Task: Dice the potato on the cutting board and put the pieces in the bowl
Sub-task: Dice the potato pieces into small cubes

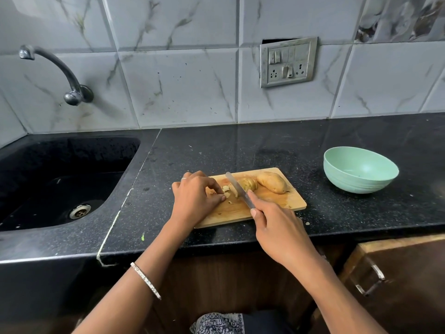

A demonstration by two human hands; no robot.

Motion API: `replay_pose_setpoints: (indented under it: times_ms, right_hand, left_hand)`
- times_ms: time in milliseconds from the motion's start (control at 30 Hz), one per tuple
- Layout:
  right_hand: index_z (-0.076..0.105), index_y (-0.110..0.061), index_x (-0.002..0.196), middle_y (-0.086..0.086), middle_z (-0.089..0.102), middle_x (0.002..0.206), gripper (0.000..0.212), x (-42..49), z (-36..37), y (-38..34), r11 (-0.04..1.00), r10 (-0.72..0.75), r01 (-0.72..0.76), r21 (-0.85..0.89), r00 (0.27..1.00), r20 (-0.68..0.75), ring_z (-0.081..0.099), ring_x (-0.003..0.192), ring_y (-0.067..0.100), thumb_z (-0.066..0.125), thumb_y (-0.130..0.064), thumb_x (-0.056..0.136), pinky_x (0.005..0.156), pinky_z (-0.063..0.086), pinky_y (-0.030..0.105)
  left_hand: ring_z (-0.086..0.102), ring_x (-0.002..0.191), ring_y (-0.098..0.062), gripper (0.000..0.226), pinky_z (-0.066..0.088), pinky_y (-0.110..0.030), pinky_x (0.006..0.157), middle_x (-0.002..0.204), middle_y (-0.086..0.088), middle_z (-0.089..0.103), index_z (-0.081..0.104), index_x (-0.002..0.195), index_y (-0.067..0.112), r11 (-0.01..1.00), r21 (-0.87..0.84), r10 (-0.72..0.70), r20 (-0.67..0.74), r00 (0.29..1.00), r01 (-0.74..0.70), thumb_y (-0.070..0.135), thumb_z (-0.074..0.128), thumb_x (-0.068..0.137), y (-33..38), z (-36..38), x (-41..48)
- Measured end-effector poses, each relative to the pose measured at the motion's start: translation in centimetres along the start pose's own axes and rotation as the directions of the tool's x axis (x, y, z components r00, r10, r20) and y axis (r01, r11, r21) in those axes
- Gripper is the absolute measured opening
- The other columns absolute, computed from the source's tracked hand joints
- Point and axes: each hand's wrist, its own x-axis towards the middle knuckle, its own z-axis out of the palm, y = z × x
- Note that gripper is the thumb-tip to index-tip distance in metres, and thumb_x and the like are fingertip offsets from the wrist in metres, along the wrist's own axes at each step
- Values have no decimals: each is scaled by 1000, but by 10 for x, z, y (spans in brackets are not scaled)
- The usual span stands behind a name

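Your right hand (277, 227) grips the knife (237, 189), blade angled across the cutting board (277, 203); the bowl (356, 184) sits well apart rightward; your left hand (195, 196) pinches a cut piece (225, 189) just left of the blade, the potato (272, 182) lying lengthwise just right of it.

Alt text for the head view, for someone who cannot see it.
The right hand grips a knife over a partly sliced potato on a wooden cutting board; left hand pinches a cut piece; a green bowl stands nearby.

Silver bangle (145, 280), ringed left hand (195, 197)
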Motion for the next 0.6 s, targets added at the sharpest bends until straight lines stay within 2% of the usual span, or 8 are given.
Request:
replay_pose_setpoints:
  times_ms: [133, 233, 333, 600]
  right_hand:
    - [26, -45, 155, -6, 66, 107, 49, -5, 3, -3, 1000, -18, 18, 10, 1000, 25, 64, 101, 26, 36, -38, 108, 76, 47, 38]
    - [25, -47, 155, -2, 67, 111, 49, -10, 7, -5, 999, -33, 33, 15, 999, 22, 63, 105, 26, 35, -39, 107, 84, 50, 42]
    - [22, -45, 157, 0, 66, 121, 50, -13, 11, -6, 999, -36, 37, -14, 999, 28, 59, 115, 28, 32, -38, 108, 91, 46, 43]
    - [11, -46, 158, 5, 64, 121, 55, -16, 14, -15, 996, -40, 40, -79, 999, -2, 59, 113, 32, 32, -36, 108, 88, 48, 43]
  left_hand:
    - [46, 98, -11, 9, 28, -34, 81, 90, 16, 55, 72, 77, 38, 999, -41, -26, -7, 1000, 26, 45, 78, 75, -1, -1, -6]
    - [48, 99, -14, 6, 27, -34, 79, 91, 13, 56, 73, 76, 36, 998, -46, -44, -12, 999, 43, 41, 76, 76, 3, 0, -6]
    - [49, 99, -16, 6, 28, -35, 79, 90, 13, 56, 73, 74, 34, 997, -52, -62, -18, 998, 61, 39, 76, 76, 4, 2, -6]
    - [49, 102, -15, 7, 31, -36, 82, 95, 12, 55, 75, 76, 32, 994, -57, -97, 8, 995, 97, 39, 77, 75, 8, 1, -3]
